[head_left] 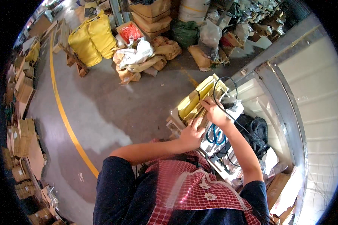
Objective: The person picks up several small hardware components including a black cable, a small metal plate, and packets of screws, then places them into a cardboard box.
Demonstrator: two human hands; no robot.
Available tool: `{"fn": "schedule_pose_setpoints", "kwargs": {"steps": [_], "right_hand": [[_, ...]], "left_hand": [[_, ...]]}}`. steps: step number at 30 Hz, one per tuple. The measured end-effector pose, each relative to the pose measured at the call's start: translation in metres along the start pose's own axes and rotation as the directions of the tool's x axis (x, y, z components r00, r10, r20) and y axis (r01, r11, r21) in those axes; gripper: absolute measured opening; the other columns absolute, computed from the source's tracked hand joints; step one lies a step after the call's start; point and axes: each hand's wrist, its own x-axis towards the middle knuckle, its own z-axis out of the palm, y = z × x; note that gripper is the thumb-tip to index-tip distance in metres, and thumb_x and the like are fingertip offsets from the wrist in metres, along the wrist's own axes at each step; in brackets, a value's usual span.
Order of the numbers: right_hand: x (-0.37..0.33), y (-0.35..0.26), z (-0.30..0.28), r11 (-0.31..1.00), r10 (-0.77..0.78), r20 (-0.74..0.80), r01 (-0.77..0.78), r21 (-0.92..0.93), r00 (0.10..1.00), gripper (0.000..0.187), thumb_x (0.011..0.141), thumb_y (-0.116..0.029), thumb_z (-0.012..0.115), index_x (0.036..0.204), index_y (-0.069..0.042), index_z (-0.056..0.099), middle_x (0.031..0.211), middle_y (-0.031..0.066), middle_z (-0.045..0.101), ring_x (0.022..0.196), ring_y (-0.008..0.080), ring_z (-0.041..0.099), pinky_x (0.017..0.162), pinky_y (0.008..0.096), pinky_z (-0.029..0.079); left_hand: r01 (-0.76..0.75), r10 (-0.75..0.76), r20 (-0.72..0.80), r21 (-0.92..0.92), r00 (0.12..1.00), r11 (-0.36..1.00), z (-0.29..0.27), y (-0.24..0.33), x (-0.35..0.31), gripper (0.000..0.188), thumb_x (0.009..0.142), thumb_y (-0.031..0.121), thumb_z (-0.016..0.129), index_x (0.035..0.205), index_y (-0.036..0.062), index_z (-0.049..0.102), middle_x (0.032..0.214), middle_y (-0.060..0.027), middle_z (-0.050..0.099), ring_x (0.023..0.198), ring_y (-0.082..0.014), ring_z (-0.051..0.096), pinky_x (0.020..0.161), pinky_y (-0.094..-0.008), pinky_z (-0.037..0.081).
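A pale, open-topped bin (pixel 172 114) stands in front of me, slightly to the right. Yellow flat packets (pixel 191 105) are packed upright in its far end, with tan paper-like sheets (pixel 196 112) beside them. My left hand (pixel 192 134) is closed at the near edge of the tan sheets, its fingers curled over them. Farther along, my right hand (pixel 216 113) grips the same sheets with its fingertips; its thumb is partly hidden. A black cable (pixel 229 114) loops past my right wrist. Blue looped handles (pixel 215 135) lie just below my hands.
Black plastic bags (pixel 253 131) and mixed items crowd against the pale panelled wall (pixel 308 93) at right. Yellow sacks (pixel 94 39), a box of red pieces (pixel 130 33) and brown sacks (pixel 165 48) sit farther off. Cardboard stacks (pixel 24 138) line the left, past a yellow floor line (pixel 65 120).
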Motion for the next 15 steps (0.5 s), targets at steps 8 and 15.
{"fn": "schedule_pose_setpoints", "kwargs": {"steps": [8, 15], "right_hand": [[-0.012, 0.010, 0.007, 0.992, -0.035, 0.004, 0.034, 0.121, 0.999, 0.052, 0.084, -0.008, 0.053, 0.135, -0.002, 0.058, 0.127, 0.0191, 0.062, 0.104, 0.0330, 0.063, 0.095, 0.0416, 0.048], [-0.052, 0.027, -0.007, 0.941, 0.100, 0.092, -0.124, 0.315, 0.991, 0.069, 0.086, -0.010, 0.048, 0.153, -0.002, 0.035, 0.131, 0.0293, 0.058, 0.096, 0.0391, 0.064, 0.087, 0.0435, 0.052]], "left_hand": [[0.057, -0.057, 0.019, 0.007, 0.998, 0.998, -0.002, 0.002, 0.000, 0.030, 0.068, 0.000, 0.064, 0.097, 0.0081, 0.058, 0.135, -0.0224, 0.049, 0.118, -0.0455, 0.052, 0.090, -0.0486, 0.053], [0.008, -0.012, -0.110, -0.033, 0.994, 0.999, -0.010, -0.021, 0.005, 0.036, 0.071, -0.005, 0.063, 0.103, 0.0105, 0.055, 0.115, -0.0136, 0.061, 0.094, -0.0335, 0.062, 0.078, -0.0377, 0.054]]}}
